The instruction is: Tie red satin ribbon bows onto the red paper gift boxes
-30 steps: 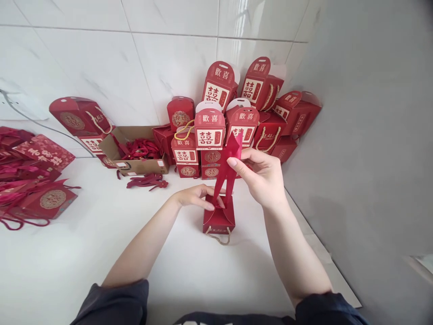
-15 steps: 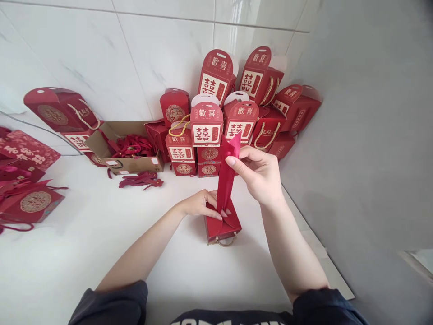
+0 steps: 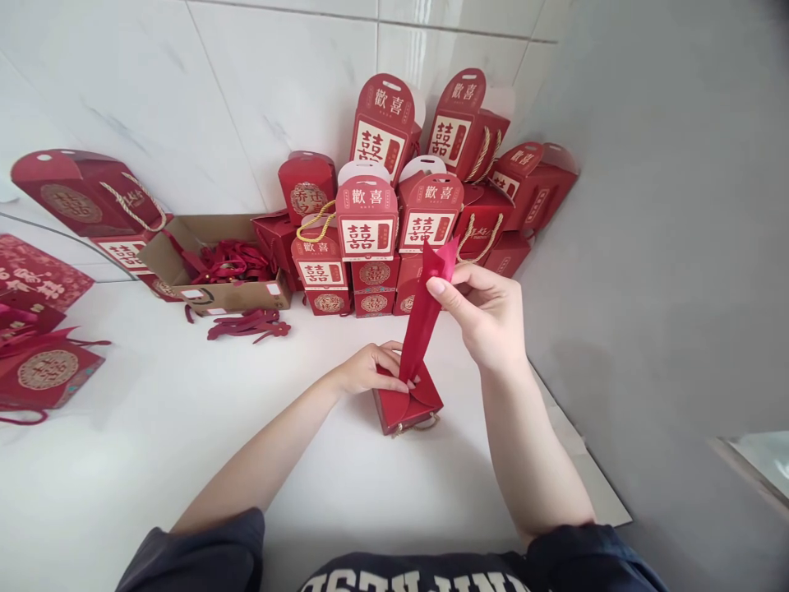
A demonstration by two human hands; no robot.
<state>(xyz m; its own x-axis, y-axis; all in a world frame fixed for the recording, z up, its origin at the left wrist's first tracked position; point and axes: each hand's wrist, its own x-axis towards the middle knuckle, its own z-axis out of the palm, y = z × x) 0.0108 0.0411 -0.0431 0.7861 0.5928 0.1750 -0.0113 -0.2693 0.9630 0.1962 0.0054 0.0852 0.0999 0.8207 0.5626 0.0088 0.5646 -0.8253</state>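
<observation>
A small red gift box (image 3: 425, 403) with a rope handle at its near side sits on the white table, its top flaps folded together. From its top rises a wide, shiny red ribbon (image 3: 419, 329) with notched ends. My right hand (image 3: 486, 312) pinches the doubled ribbon near its upper end between thumb and fingers, pulling it taut and leaning slightly right. Low at the ribbon's base, my left hand (image 3: 376, 370) closes thumb and fingers about it while resting on the box top. Part of the left fingers is hidden behind the ribbon.
Stacked red gift boxes (image 3: 370, 238) stand against the tiled wall. Left of them, a cardboard box (image 3: 234, 298) holds red ribbons, with more ribbon strips (image 3: 246, 326) lying before it. Further red boxes (image 3: 58, 374) sit far left. A grey wall (image 3: 647, 271) borders the table's right side.
My right hand has drawn the ribbon's upper end a little to the right, so the ribbon leans more. My left hand stays at its base. The view has shifted slightly.
</observation>
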